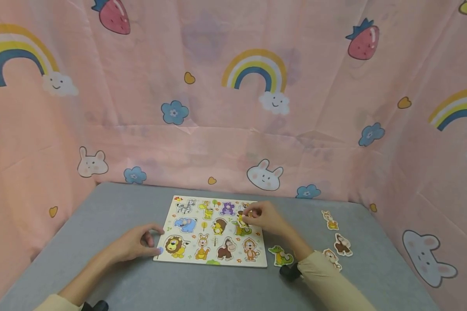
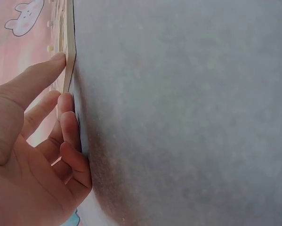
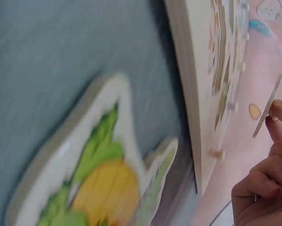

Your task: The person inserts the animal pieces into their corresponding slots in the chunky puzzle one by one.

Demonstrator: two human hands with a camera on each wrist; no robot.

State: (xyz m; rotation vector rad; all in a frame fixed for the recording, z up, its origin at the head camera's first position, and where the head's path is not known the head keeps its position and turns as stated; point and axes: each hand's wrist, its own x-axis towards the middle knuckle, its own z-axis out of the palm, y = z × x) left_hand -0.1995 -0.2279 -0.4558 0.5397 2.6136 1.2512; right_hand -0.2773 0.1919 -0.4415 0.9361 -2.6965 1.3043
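A wooden animal puzzle board (image 1: 233, 262) lies on the table. My left hand (image 1: 134, 244) touches its left edge, thumb and forefinger spread apart; in the left wrist view the thumb (image 2: 35, 80) meets the board's side. Above the board's right part, my right hand (image 1: 268, 218) pinches a yellowish puzzle piece (image 1: 241, 220) between thumb and fingertips. Edge-on in the right wrist view, this held piece (image 3: 268, 110) is thin and tilted, clear of the board. It overlaps the printed crocodile (image 1: 243, 230); which animal it shows I cannot tell.
A loose crocodile piece (image 1: 282, 256) lies just right of the board, near the right wrist. Farther right are a kangaroo piece (image 1: 330, 220), a gorilla piece (image 1: 342, 245) and a monkey piece (image 1: 331, 258), partly behind the sleeve. Pink patterned cloth (image 1: 218, 142) surrounds the grey table (image 1: 140, 285).
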